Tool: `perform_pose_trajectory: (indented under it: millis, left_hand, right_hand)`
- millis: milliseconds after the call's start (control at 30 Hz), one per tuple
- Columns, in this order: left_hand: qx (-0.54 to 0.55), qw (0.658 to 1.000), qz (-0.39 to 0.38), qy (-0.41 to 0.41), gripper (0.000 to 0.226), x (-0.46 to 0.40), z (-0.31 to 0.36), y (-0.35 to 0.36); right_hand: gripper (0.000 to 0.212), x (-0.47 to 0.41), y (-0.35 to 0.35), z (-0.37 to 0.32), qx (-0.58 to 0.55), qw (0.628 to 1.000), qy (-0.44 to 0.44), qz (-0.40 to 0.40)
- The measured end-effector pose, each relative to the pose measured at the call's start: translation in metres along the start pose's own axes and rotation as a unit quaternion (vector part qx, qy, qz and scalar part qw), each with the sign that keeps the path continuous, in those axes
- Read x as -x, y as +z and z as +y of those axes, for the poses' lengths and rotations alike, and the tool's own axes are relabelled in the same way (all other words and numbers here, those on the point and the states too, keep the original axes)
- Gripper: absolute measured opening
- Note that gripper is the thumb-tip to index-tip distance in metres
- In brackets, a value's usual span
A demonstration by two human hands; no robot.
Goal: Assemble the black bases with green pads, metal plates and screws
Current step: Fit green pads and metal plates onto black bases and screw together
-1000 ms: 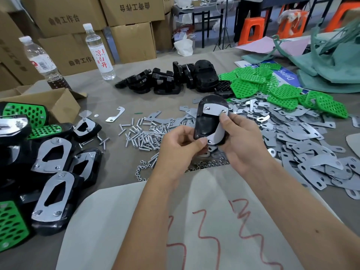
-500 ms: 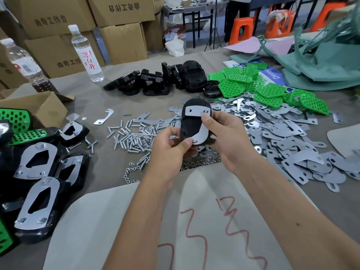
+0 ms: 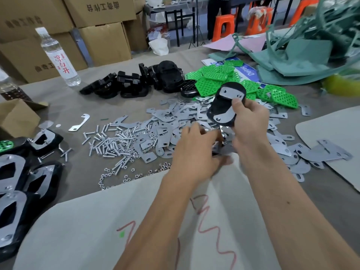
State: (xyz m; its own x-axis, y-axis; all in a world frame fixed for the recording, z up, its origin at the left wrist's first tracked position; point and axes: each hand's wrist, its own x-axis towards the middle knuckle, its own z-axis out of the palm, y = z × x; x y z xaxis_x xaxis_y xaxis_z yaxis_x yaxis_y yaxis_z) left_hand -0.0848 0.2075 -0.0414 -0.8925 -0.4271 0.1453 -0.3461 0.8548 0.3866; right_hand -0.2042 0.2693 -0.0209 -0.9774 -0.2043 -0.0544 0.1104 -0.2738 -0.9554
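Fastening stage: one black base [image 3: 224, 106] held up with plates seated, next fastener not yet in hand.

The right hand [image 3: 248, 117] grips the black base from its right edge above the desk [image 3: 116, 102], thumb across the front. The base is a matte oval moulding carrying two thin, bright metal plates [image 3: 230, 93], one across the top and one curved along the lower edge, with a screw head visible in the lower one. The left hand [image 3: 196, 147] hovers low over the loose plate pile [image 3: 169, 121], fingers blurred; whether it grips anything cannot be determined. Judged next move: pick a screw from the screws [image 3: 109, 143] or a nut [image 3: 134, 175] and align it with an open plate hole. Perforated green pads [image 3: 212, 82] lie behind, beside spare bases [image 3: 134, 82].
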Motion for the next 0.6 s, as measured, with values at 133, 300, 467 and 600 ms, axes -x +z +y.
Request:
perform_pose_trajectory:
  millis: [133, 300, 467, 600]
  left_hand:
    - [-0.023, 0.999, 0.023, 0.011, 0.053, -0.013, -0.001, 0.000]
    - [-0.055, 0.990, 0.108, 0.074, 0.034, -0.011, -0.006, 0.001]
    - [-0.048, 0.952, 0.268, 0.142, 0.024, -0.015, -0.008, -0.004]
    - [0.036, 0.922, 0.382, 0.052, 0.028, -0.020, -0.026, -0.024]
  right_hand:
    - [0.023, -0.006, -0.003, 0.005, -0.052, 0.997, 0.047, 0.032]
    - [0.017, -0.006, -0.003, 0.003, -0.076, 0.995, 0.056, 0.044]
    - [0.023, -0.006, -0.005, -0.003, -0.104, 0.991, 0.041, 0.069]
    - [0.023, -0.004, -0.004, -0.003, -0.099, 0.992, 0.041, 0.061]
